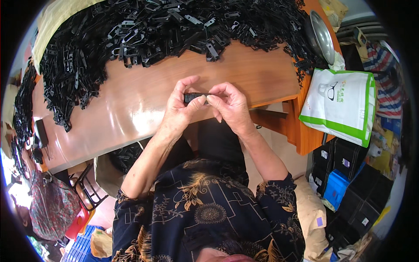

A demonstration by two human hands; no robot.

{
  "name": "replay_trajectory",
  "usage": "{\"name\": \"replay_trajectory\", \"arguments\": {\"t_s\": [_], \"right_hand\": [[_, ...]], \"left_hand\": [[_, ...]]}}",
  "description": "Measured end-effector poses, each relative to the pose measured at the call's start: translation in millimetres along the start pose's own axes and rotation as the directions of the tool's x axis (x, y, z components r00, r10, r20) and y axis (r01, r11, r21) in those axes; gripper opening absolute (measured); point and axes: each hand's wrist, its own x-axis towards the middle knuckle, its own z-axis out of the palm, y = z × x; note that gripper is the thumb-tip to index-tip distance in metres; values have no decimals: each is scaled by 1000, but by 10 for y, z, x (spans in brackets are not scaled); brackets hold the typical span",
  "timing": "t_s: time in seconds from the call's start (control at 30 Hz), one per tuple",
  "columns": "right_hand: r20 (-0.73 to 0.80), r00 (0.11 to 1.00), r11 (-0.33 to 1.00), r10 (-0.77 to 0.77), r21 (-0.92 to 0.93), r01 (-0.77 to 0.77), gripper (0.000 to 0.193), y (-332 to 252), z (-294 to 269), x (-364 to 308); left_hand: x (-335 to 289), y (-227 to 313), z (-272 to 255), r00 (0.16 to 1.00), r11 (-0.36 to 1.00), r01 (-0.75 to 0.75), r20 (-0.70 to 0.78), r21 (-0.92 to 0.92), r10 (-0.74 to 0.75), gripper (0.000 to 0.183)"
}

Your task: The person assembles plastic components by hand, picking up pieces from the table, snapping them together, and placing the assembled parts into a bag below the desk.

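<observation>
Over the near edge of the wooden table [144, 94], both my hands meet around one small black plastic part [190, 97]. My left hand [181, 102] grips its left side, with the thumb pressed along it and the index finger stretched out above. At its right end, the thumb and fingertips of my right hand [229, 102] pinch together. The fingers cover much of the part, so its full shape is hidden. Beyond my hands, a large heap of similar black plastic parts [170, 30] spreads across the far and left side of the table.
A metal bowl [322, 37] stands at the far right. A white and green bag [338, 105] hangs by the table's right end. Black boxes [349, 157] and a tan sack [310, 214] are at my right. A sack of black parts [124, 159] sits below the table's edge.
</observation>
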Motion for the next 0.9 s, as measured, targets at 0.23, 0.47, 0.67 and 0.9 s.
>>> {"name": "replay_trajectory", "arguments": {"t_s": [0.23,0.47,0.67,0.9], "right_hand": [[22,994,983,107,145,-109,13,-45,-236,11],[126,989,912,79,390,-123,17,-37,-387,-50],[114,984,915,138,366,-170,16,10,-408,-30],[32,995,968,95,228,-100,19,-66,-331,-17]], "left_hand": [[165,6,135,984,963,175,58,-204,-167,48],[166,153,265,985,979,129,137,-159,-107,51],[131,149,273,988,995,82,126,50,-87,56],[193,52,241,991,993,83,110,-84,-73,45]]}}
